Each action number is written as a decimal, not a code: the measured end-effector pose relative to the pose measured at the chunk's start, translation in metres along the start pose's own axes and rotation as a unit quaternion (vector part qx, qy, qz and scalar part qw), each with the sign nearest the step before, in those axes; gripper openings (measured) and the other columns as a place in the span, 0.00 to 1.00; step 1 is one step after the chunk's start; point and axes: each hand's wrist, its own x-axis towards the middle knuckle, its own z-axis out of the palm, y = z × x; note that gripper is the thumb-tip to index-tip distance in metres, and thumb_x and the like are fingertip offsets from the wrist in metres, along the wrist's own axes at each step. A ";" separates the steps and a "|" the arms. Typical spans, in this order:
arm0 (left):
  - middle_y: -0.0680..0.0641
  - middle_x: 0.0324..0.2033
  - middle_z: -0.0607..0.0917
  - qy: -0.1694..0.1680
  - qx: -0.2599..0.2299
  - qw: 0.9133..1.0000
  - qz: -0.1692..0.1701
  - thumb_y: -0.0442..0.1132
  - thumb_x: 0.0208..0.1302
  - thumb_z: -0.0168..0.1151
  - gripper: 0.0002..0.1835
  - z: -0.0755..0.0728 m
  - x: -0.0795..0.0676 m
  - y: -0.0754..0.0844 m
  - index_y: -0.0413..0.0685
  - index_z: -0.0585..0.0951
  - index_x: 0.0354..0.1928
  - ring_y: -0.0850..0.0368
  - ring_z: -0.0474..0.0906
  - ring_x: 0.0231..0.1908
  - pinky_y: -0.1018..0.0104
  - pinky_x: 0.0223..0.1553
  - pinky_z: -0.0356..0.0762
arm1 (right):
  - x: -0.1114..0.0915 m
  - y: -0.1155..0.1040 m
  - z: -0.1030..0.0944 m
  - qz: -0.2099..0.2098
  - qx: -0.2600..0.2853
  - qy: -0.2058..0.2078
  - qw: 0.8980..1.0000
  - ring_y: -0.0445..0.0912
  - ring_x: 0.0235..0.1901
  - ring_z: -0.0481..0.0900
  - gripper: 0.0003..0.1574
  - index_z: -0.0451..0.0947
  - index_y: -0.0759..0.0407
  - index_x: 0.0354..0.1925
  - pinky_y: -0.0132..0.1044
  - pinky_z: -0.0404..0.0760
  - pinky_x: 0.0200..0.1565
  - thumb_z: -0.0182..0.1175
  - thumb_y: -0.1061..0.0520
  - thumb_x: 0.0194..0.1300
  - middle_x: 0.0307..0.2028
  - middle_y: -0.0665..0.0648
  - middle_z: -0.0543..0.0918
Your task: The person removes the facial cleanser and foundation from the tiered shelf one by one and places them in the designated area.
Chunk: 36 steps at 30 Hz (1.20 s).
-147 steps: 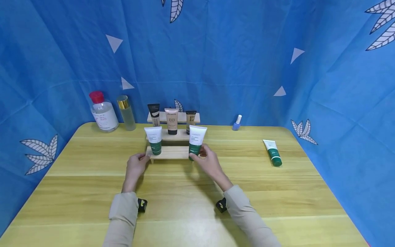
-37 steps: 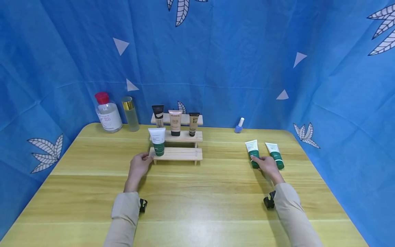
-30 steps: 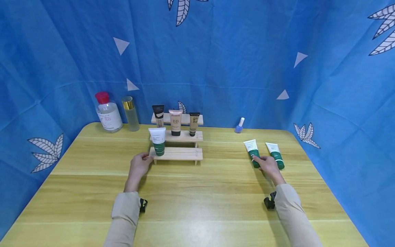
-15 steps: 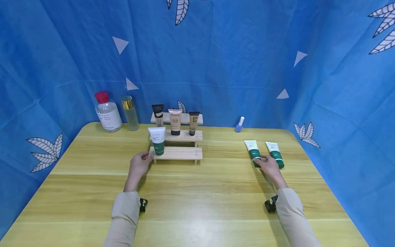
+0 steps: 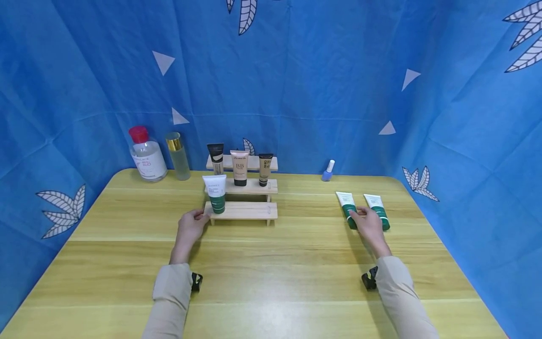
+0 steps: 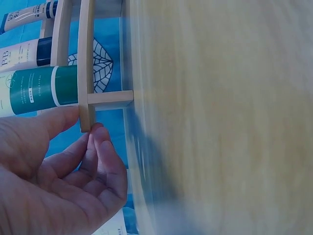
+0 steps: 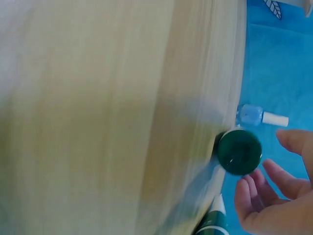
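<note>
My left hand (image 5: pixel 191 229) pinches the left end of the small tiered wooden rack (image 5: pixel 250 212), thumb above the lowest board and fingers below it in the left wrist view. Just behind that thumb a white-and-green cream tube (image 5: pixel 218 203) stands upright on its cap. My right hand (image 5: pixel 369 226) is over at the right, beside another white-and-green tube (image 5: pixel 348 210) lying on the table. The right wrist view has its thumb apart from this tube's green cap (image 7: pixel 239 152), with fingers close to the cap; contact is unclear. A matching tube (image 5: pixel 378 212) lies just right of it.
On the rack's higher tiers stand a black tube (image 5: pixel 216 157), a pinkish BB cream tube (image 5: pixel 239 167) and a black-and-gold tube (image 5: pixel 264 169). A red-capped bottle (image 5: pixel 148 160), a gold-capped bottle (image 5: pixel 178 157) and blue nail polish (image 5: pixel 328 172) stand along the back edge.
My right hand has carried one green-and-white tube from the rack's lowest board to the table at right, laid it down and loosened its fingers. The left hand has kept its grip on the rack.
</note>
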 end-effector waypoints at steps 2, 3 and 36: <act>0.31 0.52 0.75 0.001 0.001 1.000 0.000 0.41 0.71 0.50 0.24 0.000 0.000 0.000 0.28 0.69 0.61 0.42 0.71 0.52 0.51 0.54 0.70 | 0.000 -0.004 0.001 -0.013 0.003 0.017 1.000 0.64 0.56 0.70 0.29 0.67 0.74 0.60 0.54 0.70 0.55 0.52 0.52 0.71 0.55 0.75 0.72; 0.31 0.51 0.75 0.001 0.001 1.000 0.000 0.41 0.71 0.50 0.24 0.000 0.000 0.000 0.28 0.69 0.61 0.42 0.71 0.51 0.51 0.54 0.70 | 0.000 -0.006 0.002 -0.021 0.002 0.026 0.999 0.64 0.55 0.70 0.28 0.68 0.74 0.59 0.54 0.70 0.54 0.52 0.53 0.70 0.55 0.74 0.72; 0.32 0.48 0.77 0.018 0.002 1.000 0.009 0.39 0.70 0.51 0.23 0.001 -0.002 0.000 0.27 0.71 0.59 0.43 0.72 0.48 0.54 0.49 0.70 | -0.021 -0.078 0.084 -0.199 0.075 0.017 0.977 0.56 0.43 0.77 0.18 0.78 0.68 0.47 0.48 0.77 0.46 0.64 0.58 0.62 0.42 0.65 0.81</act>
